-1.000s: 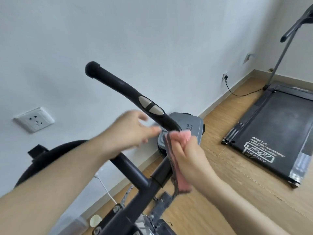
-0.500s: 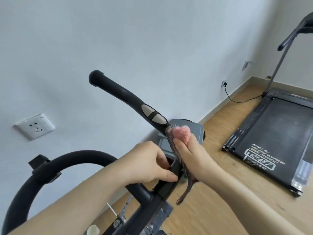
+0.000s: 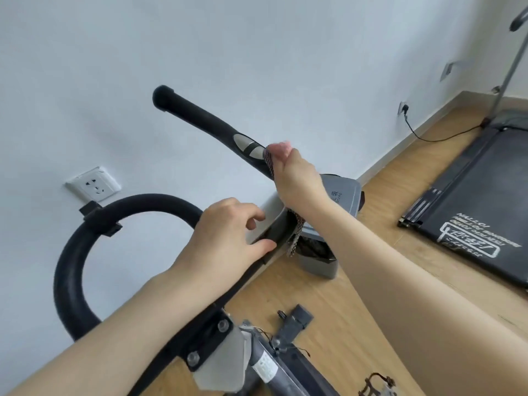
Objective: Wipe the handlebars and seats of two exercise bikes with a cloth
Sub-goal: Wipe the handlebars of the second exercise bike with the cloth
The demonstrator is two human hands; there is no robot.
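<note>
A white wall socket [image 3: 93, 184] sits at the far left, by the curved black handlebar [image 3: 71, 252]. The left hand [image 3: 228, 247] rests on the bar's middle, fingers loosely bent, thumb against it. The right hand [image 3: 297, 181] grips a pink cloth [image 3: 278, 151] around the straight handlebar [image 3: 200, 118], just past its silver sensor [image 3: 248, 145]. A treadmill [image 3: 480, 201] lies on the floor at right.

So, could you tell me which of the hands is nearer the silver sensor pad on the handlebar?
Right. The right hand holds the cloth beside the silver sensor pad; the left hand rests lower on the handlebar.
</note>
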